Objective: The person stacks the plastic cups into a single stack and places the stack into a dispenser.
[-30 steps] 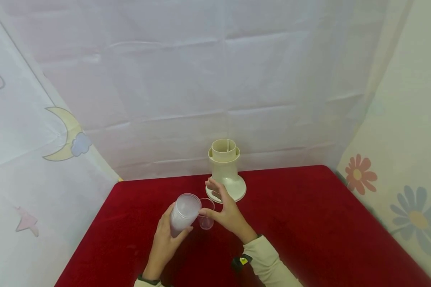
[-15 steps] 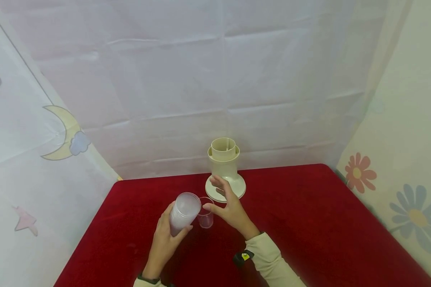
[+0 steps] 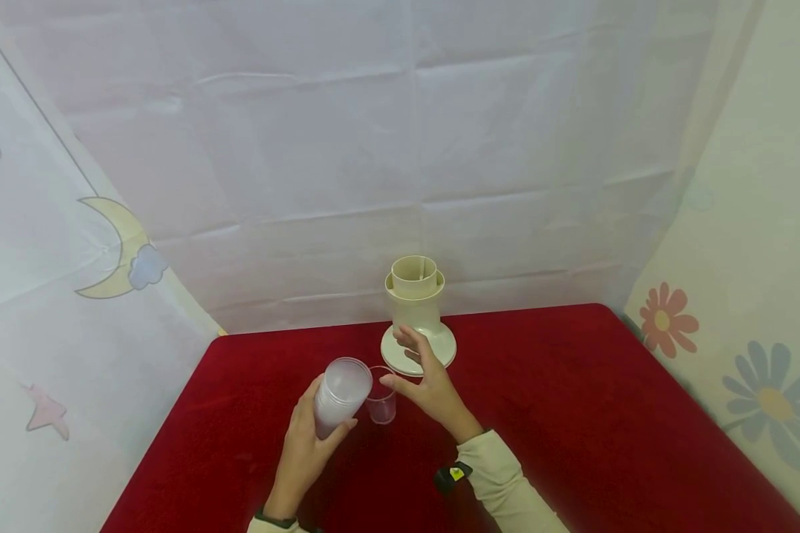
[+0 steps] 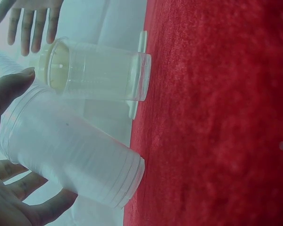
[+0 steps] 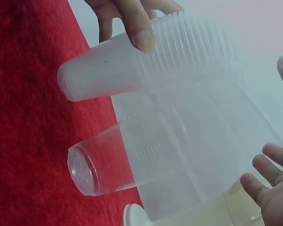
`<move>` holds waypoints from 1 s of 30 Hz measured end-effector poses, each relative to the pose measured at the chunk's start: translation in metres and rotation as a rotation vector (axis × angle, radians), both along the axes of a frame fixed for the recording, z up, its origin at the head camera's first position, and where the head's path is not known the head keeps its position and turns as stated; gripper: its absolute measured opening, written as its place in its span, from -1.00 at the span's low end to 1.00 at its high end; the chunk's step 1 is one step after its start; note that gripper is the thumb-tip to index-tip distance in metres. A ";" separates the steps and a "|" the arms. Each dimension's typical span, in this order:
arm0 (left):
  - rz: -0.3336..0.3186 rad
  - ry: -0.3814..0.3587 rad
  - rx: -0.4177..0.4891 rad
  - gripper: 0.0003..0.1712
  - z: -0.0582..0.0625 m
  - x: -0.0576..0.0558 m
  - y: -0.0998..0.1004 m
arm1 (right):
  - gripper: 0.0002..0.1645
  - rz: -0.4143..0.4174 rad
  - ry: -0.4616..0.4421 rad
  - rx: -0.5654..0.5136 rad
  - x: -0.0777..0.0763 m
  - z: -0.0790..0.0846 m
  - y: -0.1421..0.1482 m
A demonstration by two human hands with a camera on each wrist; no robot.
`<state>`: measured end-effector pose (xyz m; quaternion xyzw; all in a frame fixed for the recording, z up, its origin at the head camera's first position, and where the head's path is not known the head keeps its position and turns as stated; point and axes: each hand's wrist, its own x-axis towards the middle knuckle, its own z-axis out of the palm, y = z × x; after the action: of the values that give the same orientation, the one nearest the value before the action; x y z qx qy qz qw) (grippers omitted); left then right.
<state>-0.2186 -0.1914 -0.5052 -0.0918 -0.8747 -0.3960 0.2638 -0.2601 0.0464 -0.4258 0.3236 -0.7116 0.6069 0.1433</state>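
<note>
My left hand [image 3: 303, 444] grips a stack of nested clear plastic cups [image 3: 342, 392], tilted with the mouths up and to the right. In the left wrist view its thumb and fingers wrap the stack [image 4: 70, 146] from both sides. Just right of it a single clear plastic cup [image 3: 382, 411] stands upright on the red cloth. My right hand [image 3: 436, 392] hovers to the right of that cup, fingers spread and holding nothing, thumb overlapping the cup's rim in the head view. The right wrist view shows the single cup [image 5: 104, 165] below the stack's row of rims.
Behind the right hand stands a cream plastic cylinder [image 3: 416, 314] with an inner tube and a round base. Red cloth [image 3: 547, 414] covers the table. Pale printed sheets [image 3: 320, 148] hang close behind it and at both sides.
My right hand has shifted slightly right, away from the mouth of the cup stack. The left hand and its stack stay nearly in place.
</note>
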 end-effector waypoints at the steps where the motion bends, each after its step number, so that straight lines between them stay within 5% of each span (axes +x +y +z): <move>1: 0.000 0.002 0.001 0.06 0.000 0.000 0.000 | -0.05 -0.001 -0.004 -0.003 0.000 -0.001 0.000; 30: 0.005 0.017 -0.009 0.06 -0.002 0.000 -0.001 | 0.05 0.027 -0.104 0.063 -0.015 -0.028 0.003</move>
<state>-0.2188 -0.1919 -0.5074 -0.0941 -0.8745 -0.3905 0.2718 -0.2755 0.0494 -0.4542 0.3059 -0.7323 0.6021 0.0877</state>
